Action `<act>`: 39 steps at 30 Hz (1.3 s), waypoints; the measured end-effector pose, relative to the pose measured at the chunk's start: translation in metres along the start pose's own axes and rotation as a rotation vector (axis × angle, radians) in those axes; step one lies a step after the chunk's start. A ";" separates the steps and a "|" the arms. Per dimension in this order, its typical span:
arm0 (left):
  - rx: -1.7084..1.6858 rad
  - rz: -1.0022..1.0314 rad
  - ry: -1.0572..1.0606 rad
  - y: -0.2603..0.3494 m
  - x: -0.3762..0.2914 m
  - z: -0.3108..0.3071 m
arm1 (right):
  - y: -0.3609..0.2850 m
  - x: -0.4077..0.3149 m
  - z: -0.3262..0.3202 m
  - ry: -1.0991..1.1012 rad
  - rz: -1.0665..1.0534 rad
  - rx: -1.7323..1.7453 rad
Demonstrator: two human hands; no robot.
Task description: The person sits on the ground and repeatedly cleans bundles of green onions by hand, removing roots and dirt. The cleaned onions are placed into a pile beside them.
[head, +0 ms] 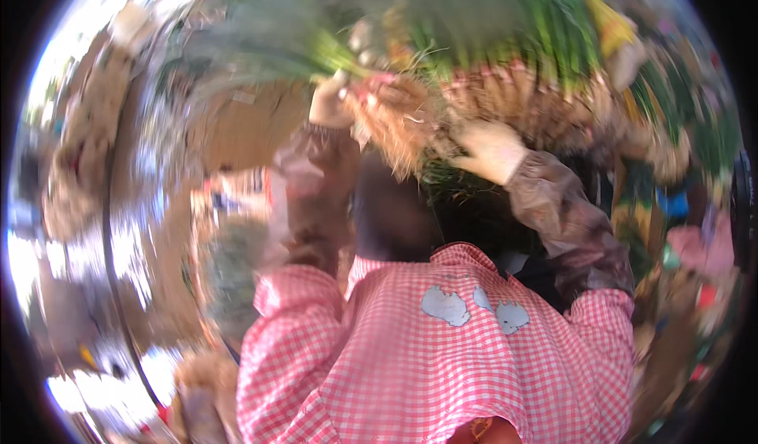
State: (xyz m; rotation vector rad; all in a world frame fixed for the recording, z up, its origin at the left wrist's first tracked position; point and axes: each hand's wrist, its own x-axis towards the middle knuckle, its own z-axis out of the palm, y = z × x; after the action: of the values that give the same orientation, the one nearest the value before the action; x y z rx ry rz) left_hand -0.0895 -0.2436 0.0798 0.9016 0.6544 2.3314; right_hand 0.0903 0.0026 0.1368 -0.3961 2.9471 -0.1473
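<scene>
In the head view my left hand point(328, 101) grips a bunch of green onions point(388, 115) by its stems, just above the pale pink bases. The green tops point up and left and are badly blurred; the tan, stringy roots hang down to the right. My right hand point(491, 150) is beside those roots, fingers pointing left. Its fingertips are blurred against loose root strands, so whether it holds any is unclear. Beyond it lies a thick row of green onions point(515, 91), roots facing me and green leaves point(551, 35) stretching away.
A yellow and white object point(616, 35) stands at the right end of the row. More onions point(669, 153) lie farther right. Dark material point(479, 207) lies below my right hand. Brown ground point(249, 124) shows at left, with a blurred greenish heap point(237, 272) nearer me.
</scene>
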 end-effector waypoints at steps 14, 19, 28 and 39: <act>0.590 -0.121 0.689 0.212 -0.300 0.060 | 0.096 0.010 0.115 -0.464 0.185 0.199; 0.591 -0.072 0.675 0.205 -0.443 0.032 | 0.086 0.041 0.125 -0.457 0.128 0.133; -0.440 0.635 1.423 -0.090 -0.545 -0.005 | 0.110 0.050 0.162 -0.619 0.225 0.323; -0.743 0.582 1.545 -0.110 -0.561 -0.005 | 0.123 0.043 0.182 -0.689 0.342 0.539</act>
State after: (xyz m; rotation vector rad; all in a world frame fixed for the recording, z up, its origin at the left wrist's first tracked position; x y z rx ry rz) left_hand 0.2914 -0.5242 -0.2410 -1.3564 -0.0998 3.0630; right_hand 0.0504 0.0954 -0.0629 0.1226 2.1360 -0.6021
